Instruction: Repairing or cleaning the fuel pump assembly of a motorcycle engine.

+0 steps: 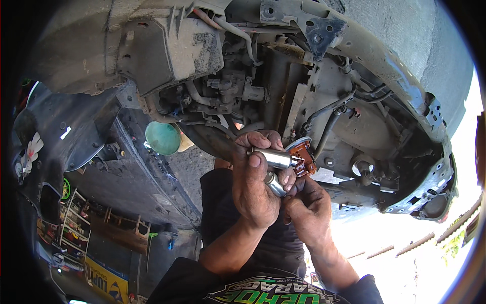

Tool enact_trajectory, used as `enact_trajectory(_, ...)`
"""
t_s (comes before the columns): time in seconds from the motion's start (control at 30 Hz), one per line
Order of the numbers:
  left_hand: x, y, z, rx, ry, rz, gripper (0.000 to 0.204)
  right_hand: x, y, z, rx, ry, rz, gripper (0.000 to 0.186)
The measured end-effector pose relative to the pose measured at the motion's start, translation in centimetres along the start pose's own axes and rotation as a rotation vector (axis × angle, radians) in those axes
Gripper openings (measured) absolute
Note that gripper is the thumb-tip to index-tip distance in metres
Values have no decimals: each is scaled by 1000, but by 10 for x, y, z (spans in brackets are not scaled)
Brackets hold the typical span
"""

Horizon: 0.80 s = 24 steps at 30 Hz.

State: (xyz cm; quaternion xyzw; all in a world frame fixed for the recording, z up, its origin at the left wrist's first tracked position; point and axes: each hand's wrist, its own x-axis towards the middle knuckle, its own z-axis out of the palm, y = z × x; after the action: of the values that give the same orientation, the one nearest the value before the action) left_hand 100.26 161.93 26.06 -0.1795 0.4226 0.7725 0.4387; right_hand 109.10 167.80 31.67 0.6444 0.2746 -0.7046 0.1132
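Holding a silver cylinder [275,158], left hand [255,195] has fingers clamped on it; right hand [312,206] has fingers bent, grip undetermined; printed lettering marks shirt [202,281] and yellow banner [104,277]

We see orange-brown on the plastic holder [302,161], and bright silver on the metal cylinder [272,157] just left of it and the second cylinder [275,184] below left. Well left of the holder, we find a muted green bucket [162,138] and, farther out, a white flower decal [34,150] on a dark grey panel [71,116]. Below and left of the holder come a lime-green spoked wheel [66,188] and a yellow banner [97,274] marked with dark blue. Below it, we see a black shirt [174,283] patterned in green and white; above right, a grey beam [412,91] streaked pale blue.
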Motion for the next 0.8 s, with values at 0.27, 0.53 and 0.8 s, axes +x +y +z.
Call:
enact_trajectory(0.27,0,4,11,26,163,4,27,2,4,10,41,47,-100,10)
enact_trajectory(0.53,13,9,-1,-170,225,-179,25,-8,-10,5,161,67,-113,8)
enact_trajectory(0.8,17,5,-12,-9,82,-99,18,11,-24,7,-581,190,-694,7)
